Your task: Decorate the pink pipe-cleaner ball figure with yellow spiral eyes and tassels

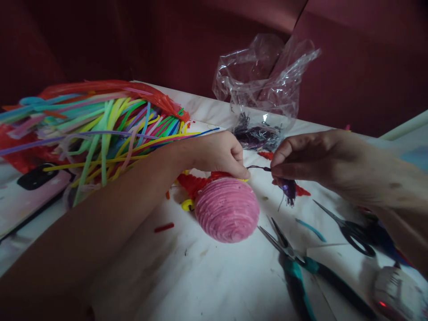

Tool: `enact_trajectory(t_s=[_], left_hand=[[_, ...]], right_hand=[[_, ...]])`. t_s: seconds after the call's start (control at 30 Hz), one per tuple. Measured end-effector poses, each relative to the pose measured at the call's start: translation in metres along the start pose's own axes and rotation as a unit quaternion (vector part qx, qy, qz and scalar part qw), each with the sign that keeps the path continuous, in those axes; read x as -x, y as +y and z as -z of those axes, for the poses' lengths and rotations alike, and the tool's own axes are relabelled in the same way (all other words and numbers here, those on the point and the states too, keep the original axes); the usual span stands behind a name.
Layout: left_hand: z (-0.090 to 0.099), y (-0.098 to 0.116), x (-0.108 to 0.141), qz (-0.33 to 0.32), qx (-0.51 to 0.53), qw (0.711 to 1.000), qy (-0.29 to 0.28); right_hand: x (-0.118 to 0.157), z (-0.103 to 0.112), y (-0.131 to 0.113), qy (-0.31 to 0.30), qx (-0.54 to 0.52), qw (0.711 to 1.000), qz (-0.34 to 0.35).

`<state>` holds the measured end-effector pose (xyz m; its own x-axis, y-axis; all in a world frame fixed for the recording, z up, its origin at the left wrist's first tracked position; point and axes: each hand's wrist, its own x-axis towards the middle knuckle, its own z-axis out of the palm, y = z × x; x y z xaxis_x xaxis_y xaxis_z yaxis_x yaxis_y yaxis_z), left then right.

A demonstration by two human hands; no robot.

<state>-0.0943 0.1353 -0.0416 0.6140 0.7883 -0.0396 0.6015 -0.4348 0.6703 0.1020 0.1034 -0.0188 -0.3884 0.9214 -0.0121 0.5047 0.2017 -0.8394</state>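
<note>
A pink egg-shaped craft piece (227,210), wound in ridged rings, lies on the white table with red fuzzy parts (193,183) at its far side. My left hand (223,154) is closed just above that far side, its fingertips beside a small bit of yellow. What they pinch is hidden. My right hand (310,156) pinches a dark purple tassel (288,189) near its top. From it a thin cord loop (257,167) stretches across to my left fingertips. Behind the tassel, red pieces (302,191) show on the table.
Colourful pipe cleaners (110,133) spill from a red plastic bag (133,87) at left, partly over a phone (33,191). A clear bag (264,102) with dark tassels stands behind. Pliers (290,256), scissors (347,232) and a device with a red light (397,290) lie right.
</note>
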Motion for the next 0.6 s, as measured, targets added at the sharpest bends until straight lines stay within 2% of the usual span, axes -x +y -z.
enact_trajectory(t_s=[0.43,0.6], left_hand=[[-0.0058,-0.0002,-0.0017,0.007,0.033,0.999,0.017],[-0.0059,0.0007,-0.0011,-0.015,0.036,0.999,0.024]], right_hand=[[-0.0004,0.0012,0.0018,-0.014,0.019,1.0,-0.004],[-0.0012,0.0028,0.0032,-0.009,0.014,1.0,0.003]])
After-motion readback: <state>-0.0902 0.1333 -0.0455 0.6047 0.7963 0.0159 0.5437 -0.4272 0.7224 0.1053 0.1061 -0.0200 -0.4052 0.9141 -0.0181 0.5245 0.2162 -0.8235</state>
